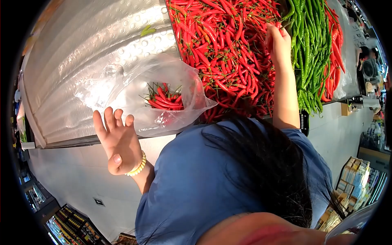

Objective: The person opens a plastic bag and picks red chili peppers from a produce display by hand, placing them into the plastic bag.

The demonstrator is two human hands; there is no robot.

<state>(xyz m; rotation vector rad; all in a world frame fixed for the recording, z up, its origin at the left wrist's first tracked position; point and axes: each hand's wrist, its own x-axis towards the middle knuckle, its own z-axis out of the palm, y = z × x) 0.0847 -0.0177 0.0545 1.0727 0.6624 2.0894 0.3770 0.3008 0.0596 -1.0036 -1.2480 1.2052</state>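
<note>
My left hand (118, 141), a beaded bracelet at its wrist, is raised in front of the display's near edge. Its fingers are apart and nothing is in it. Just beyond lies a clear plastic bag (139, 100), its mouth spread wide, with a small bunch of red chili peppers (166, 99) inside. My right hand (279, 44) reaches over the far right part of the heap of loose red chilies (228, 49). Its fingers are curled together, and a bit of red chili shows at the fingertips; how many it grips is hidden.
Long green chilies (308, 45) lie right of the red heap, with larger red peppers (335, 49) beyond them. A dimpled silvery sheet (81, 45) covers the left side, with two small green peppers (148, 30) on it. Store shelves (353, 179) stand beyond the floor on the right.
</note>
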